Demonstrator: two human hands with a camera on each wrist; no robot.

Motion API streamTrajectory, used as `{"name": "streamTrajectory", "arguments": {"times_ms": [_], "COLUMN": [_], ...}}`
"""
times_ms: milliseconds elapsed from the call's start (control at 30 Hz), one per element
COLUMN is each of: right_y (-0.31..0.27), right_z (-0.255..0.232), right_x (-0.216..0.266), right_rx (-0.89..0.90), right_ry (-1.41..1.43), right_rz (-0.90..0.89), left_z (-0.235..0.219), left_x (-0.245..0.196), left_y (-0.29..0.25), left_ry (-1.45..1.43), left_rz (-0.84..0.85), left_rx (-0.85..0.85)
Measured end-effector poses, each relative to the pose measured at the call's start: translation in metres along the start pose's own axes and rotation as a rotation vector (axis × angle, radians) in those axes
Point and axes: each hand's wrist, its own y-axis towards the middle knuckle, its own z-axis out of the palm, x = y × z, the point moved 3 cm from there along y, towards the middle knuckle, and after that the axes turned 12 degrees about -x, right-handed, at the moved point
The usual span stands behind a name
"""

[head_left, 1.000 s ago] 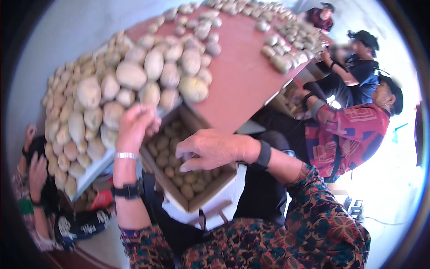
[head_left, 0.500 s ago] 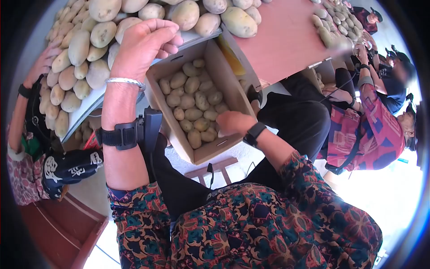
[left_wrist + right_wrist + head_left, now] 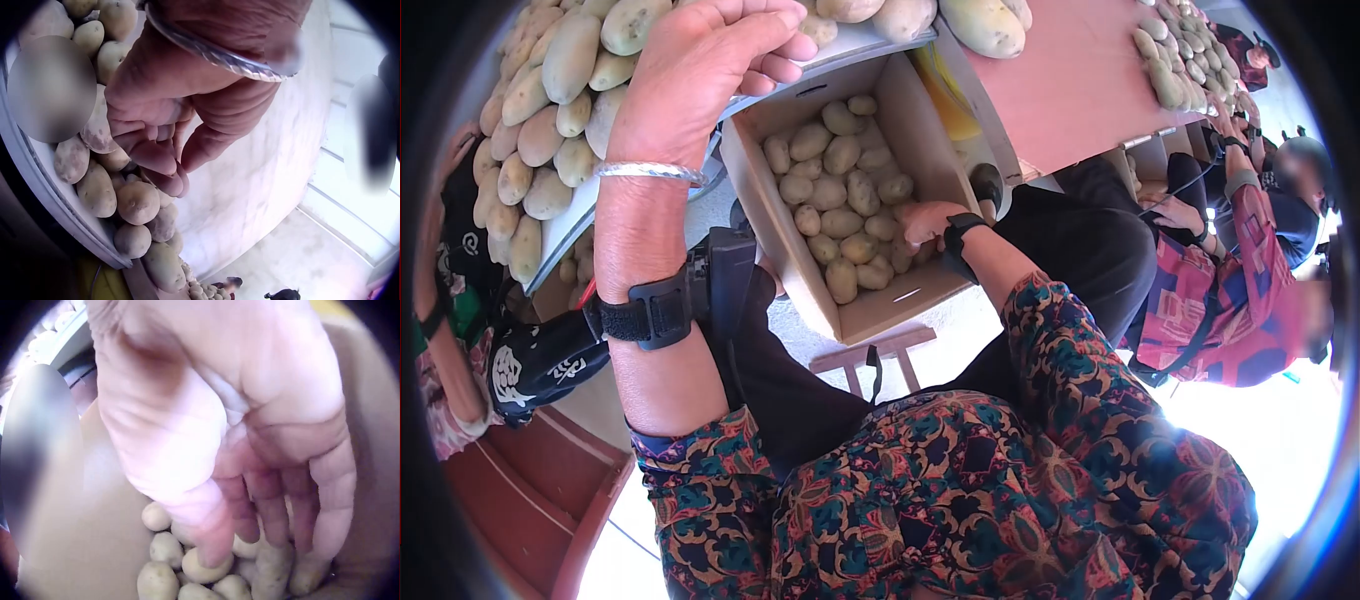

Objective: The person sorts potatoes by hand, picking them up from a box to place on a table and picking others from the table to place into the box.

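A cardboard box [image 3: 920,285] with several potatoes [image 3: 862,190] inside stands in front of me, below the table edge. My right hand [image 3: 930,220] reaches into its near right corner. In the right wrist view that hand's fingers [image 3: 270,506] point down loosely, with the tips right at the potatoes [image 3: 272,569]. My left hand [image 3: 700,80] hovers at the table edge beside a heap of larger potatoes [image 3: 550,190]. Its fingers [image 3: 153,156] are loosely bent with nothing between them, over the heap in the left wrist view.
The red tabletop [image 3: 1060,90] extends away to the right, with another potato heap [image 3: 1185,60] farther back. A yellow object [image 3: 948,95] is beside the box. A person in a patterned shirt [image 3: 1240,310] sits at right, another person's arm [image 3: 445,345] shows at left. A wooden stool [image 3: 880,350] stands below.
My right hand has gone from above the box down among the potatoes in it. The left hand stays raised by the heap, holding nothing. The head view has tilted downward.
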Motion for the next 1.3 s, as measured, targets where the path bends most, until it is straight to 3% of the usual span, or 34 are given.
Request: {"name": "streamTrajectory", "arguments": {"times_ms": [100,167,233,300,367,500,567,733,867,900,967,1000,1067,1133,1200,1300], "right_y": [0.002,0.001,0.028,0.049,0.048,0.044,0.041,0.037,0.046,0.047,0.023,0.006,0.004,-0.008,-0.035,-0.060], "right_z": [0.008,0.013,0.039,0.062,0.077,0.094,0.092,0.087,0.078,0.068,0.033,0.008,-0.016,-0.046,-0.075,-0.105], "right_x": [0.010,0.032,0.057,0.076,0.100,0.113,0.114,0.109,0.081,0.069,0.051,0.045,0.035,0.039,0.048,0.062], "right_rx": [0.092,0.129,0.081,0.064,0.004,-0.088,-0.050,0.050,0.146,0.144,0.113,0.087,0.087,0.124,0.207,0.153], "right_ry": [-0.019,0.221,0.037,0.103,0.080,-0.016,-0.069,-0.233,-0.051,0.133,0.501,0.687,0.916,1.115,1.402,1.516], "right_rz": [-0.073,-0.100,-0.311,-0.341,-0.291,-0.149,-0.183,-0.308,-0.225,-0.167,-0.110,-0.113,-0.159,-0.185,-0.383,-0.509], "left_z": [0.004,0.012,0.011,0.008,0.001,0.014,0.015,0.015,0.013,0.013,0.020,0.019,0.025,0.029,0.035,0.040], "left_x": [-0.006,-0.023,-0.022,-0.017,-0.003,-0.025,-0.023,-0.022,-0.020,-0.022,-0.029,-0.021,0.001,0.004,0.005,0.010], "left_y": [-0.003,-0.014,-0.015,-0.009,0.000,-0.009,-0.005,-0.007,-0.004,-0.007,-0.012,-0.012,-0.016,-0.023,-0.024,-0.024], "left_ry": [0.022,-0.047,-0.063,-0.084,0.016,-0.065,-0.029,-0.068,-0.012,-0.012,0.133,0.133,0.390,0.599,0.874,0.845], "left_rz": [0.024,-0.006,-0.036,-0.051,-0.015,-0.046,-0.145,-0.085,-0.126,-0.135,-0.021,-0.022,0.129,0.172,0.184,0.190], "left_rx": [0.017,-0.115,-0.107,-0.097,0.022,-0.101,-0.117,-0.092,-0.074,-0.077,0.214,0.212,0.443,0.445,0.501,0.517]}}
